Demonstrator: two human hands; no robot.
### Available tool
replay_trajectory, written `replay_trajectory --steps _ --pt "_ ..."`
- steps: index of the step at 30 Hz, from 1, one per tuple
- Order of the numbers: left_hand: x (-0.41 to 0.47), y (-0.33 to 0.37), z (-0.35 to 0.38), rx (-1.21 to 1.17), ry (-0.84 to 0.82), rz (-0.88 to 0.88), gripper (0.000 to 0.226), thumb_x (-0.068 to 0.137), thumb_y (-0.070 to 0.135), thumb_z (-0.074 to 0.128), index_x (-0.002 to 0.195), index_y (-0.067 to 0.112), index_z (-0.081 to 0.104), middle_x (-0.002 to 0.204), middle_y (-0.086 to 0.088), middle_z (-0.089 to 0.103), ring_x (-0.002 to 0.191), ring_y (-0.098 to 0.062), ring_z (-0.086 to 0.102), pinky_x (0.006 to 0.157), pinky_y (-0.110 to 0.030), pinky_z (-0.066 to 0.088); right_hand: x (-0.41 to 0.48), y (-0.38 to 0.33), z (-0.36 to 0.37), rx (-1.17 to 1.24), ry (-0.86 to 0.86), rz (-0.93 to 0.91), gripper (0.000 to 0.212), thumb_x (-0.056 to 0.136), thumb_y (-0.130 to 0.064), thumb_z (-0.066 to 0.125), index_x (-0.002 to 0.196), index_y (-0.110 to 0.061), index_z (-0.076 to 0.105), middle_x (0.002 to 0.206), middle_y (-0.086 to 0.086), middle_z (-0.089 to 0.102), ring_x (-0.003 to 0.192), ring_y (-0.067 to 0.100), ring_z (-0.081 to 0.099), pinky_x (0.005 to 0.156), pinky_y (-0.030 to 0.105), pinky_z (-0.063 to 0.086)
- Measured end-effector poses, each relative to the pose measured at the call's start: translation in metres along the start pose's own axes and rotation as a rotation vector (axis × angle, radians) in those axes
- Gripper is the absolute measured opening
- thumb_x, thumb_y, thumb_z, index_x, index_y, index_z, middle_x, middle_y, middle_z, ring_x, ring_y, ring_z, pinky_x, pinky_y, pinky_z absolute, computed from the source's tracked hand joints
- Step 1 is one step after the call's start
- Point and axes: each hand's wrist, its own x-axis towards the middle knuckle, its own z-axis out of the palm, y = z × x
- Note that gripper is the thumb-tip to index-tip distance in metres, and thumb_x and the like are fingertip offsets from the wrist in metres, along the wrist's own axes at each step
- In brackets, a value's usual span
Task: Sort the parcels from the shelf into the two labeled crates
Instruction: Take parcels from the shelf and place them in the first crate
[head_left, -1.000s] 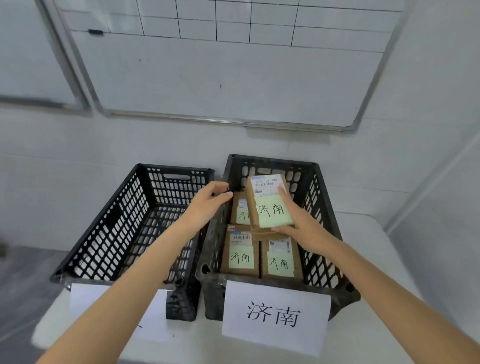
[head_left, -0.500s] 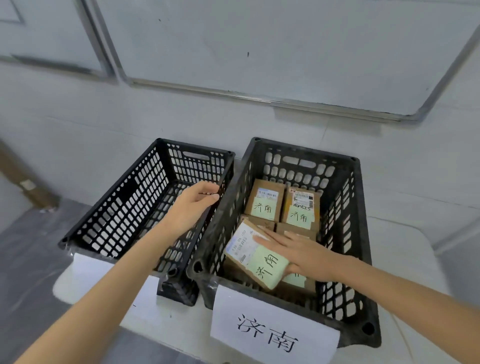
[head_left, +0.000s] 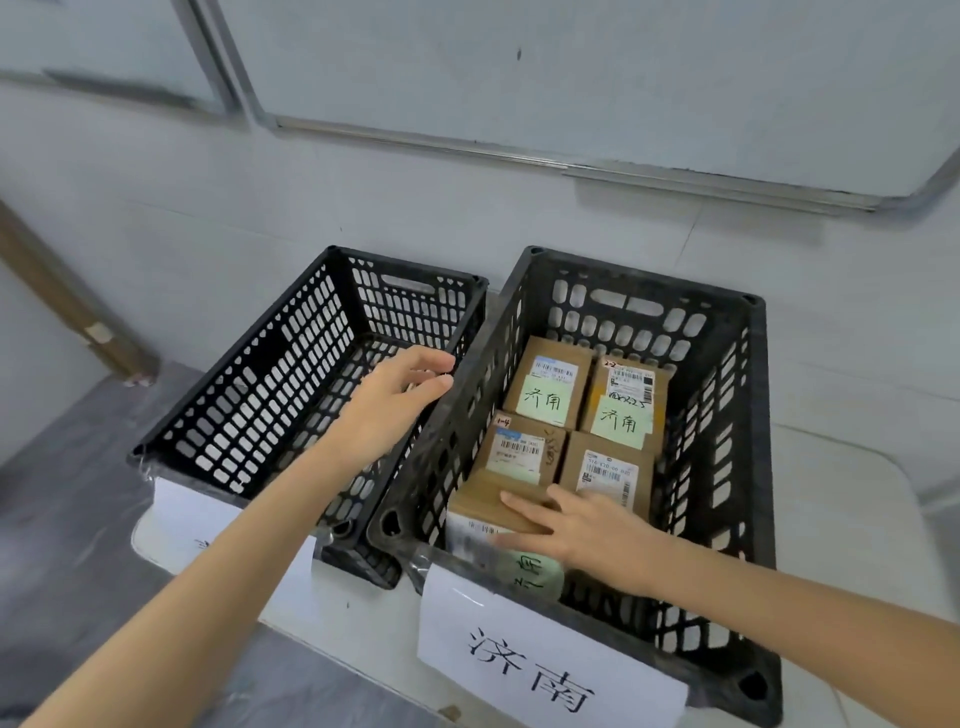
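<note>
Two black plastic crates stand side by side on a white table. The right crate bears a paper label with black characters and holds several brown cardboard parcels with green notes. My right hand lies flat with straight fingers on the nearest parcel, which sits at the crate's front left. My left hand rests with loosely bent fingers on the rim between the crates, holding nothing. The left crate has no parcels visible in it; my arm hides part of its floor.
A white paper label hangs on the left crate's front. The white table extends right of the crates. A whiteboard frame runs along the wall behind. Grey floor lies to the left, with a brown post leaning there.
My right hand brought the parcel down from above the right crate and laid it at the front left. The left hand stayed at the crate rims.
</note>
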Motion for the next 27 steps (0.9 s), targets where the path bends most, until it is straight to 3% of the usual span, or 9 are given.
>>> replay_trajectory --steps 5,9,13,16,18,20,22,24,27 --pt "0.018 0.007 0.019 0.165 -0.061 0.107 0.026 0.097 0.024 0.056 0.123 0.022 0.06 0.124 0.013 0.06 0.116 -0.002 0.052 0.088 -0.007 0.035 -0.001 -0.006 0.004 -0.066 0.038 -0.072 0.09 0.089 0.002 0.06 0.155 -0.031 0.008 0.163 0.019 0.006 0.127 0.034 0.042 0.086 0.043 0.053" --pt "0.044 0.015 0.057 0.478 -0.259 0.288 0.029 0.097 0.027 0.055 0.125 0.022 0.058 0.123 0.008 0.062 0.109 -0.008 0.057 0.094 -0.027 0.047 -0.001 -0.006 0.004 -0.128 0.094 -0.068 0.092 0.075 -0.018 0.08 0.151 -0.032 0.03 0.153 0.018 0.039 0.109 0.021 0.06 0.069 0.028 0.056" --pt "0.07 0.008 0.092 0.645 -0.492 0.281 0.026 0.098 0.025 0.052 0.122 0.018 0.06 0.12 0.001 0.064 0.105 -0.017 0.061 0.092 -0.039 0.049 -0.001 -0.006 0.007 -0.156 0.119 -0.103 0.09 0.073 -0.022 0.082 0.15 -0.032 0.036 0.148 0.015 0.047 0.103 0.016 0.062 0.071 0.026 0.056" --pt "0.087 -0.007 0.112 0.813 -0.645 0.278 0.024 0.098 0.021 0.049 0.119 0.016 0.061 0.12 -0.003 0.064 0.109 -0.022 0.059 0.086 -0.034 0.047 -0.001 -0.005 0.009 -0.05 0.126 -0.058 0.099 0.081 -0.016 0.072 0.157 -0.02 0.01 0.151 0.01 0.043 0.113 0.016 0.057 0.085 0.028 0.053" --pt "0.093 -0.018 0.124 0.962 -0.76 0.294 0.028 0.097 0.021 0.054 0.123 0.013 0.058 0.126 -0.007 0.06 0.114 -0.025 0.057 0.085 -0.034 0.044 0.001 -0.009 0.008 0.083 0.14 0.014 0.1 0.081 -0.006 0.067 0.158 -0.015 0.004 0.157 0.005 0.033 0.13 0.019 0.044 0.097 0.032 0.046" --pt "0.097 -0.028 0.134 1.157 -0.823 0.413 0.047 0.091 0.024 0.064 0.134 0.011 0.048 0.138 -0.011 0.048 0.123 -0.028 0.05 0.094 -0.038 0.045 0.001 -0.012 0.01 0.254 0.151 0.083 0.1 0.08 0.006 0.061 0.158 -0.022 0.005 0.164 0.004 0.011 0.149 0.023 0.015 0.116 0.046 0.029" --pt "0.1 -0.037 0.14 1.336 -0.845 0.579 0.069 0.086 0.027 0.07 0.143 0.011 0.036 0.148 -0.012 0.035 0.132 -0.03 0.04 0.104 -0.041 0.041 -0.001 -0.014 0.011 0.407 0.113 0.163 0.111 0.078 0.013 0.06 0.156 -0.039 -0.001 0.163 0.0 -0.017 0.151 0.022 -0.014 0.121 0.05 0.001" --pt "0.101 -0.044 0.143 1.424 -0.852 0.7 0.075 0.084 0.031 0.07 0.144 0.01 0.029 0.148 -0.014 0.029 0.133 -0.031 0.036 0.105 -0.041 0.039 -0.001 -0.013 0.01 0.551 0.015 0.211 0.114 0.079 0.006 0.061 0.151 -0.051 -0.006 0.16 -0.003 -0.03 0.148 0.021 -0.024 0.117 0.047 -0.009" --pt "0.099 -0.056 0.146 1.494 -0.884 0.747 0.085 0.082 0.026 0.071 0.147 0.014 0.018 0.151 -0.017 0.019 0.133 -0.035 0.033 0.106 -0.042 0.035 0.003 -0.009 0.005 0.75 -0.044 0.265 0.087 0.084 -0.028 0.058 0.148 -0.056 0.005 0.163 -0.003 -0.019 0.151 0.02 -0.013 0.115 0.041 -0.006"
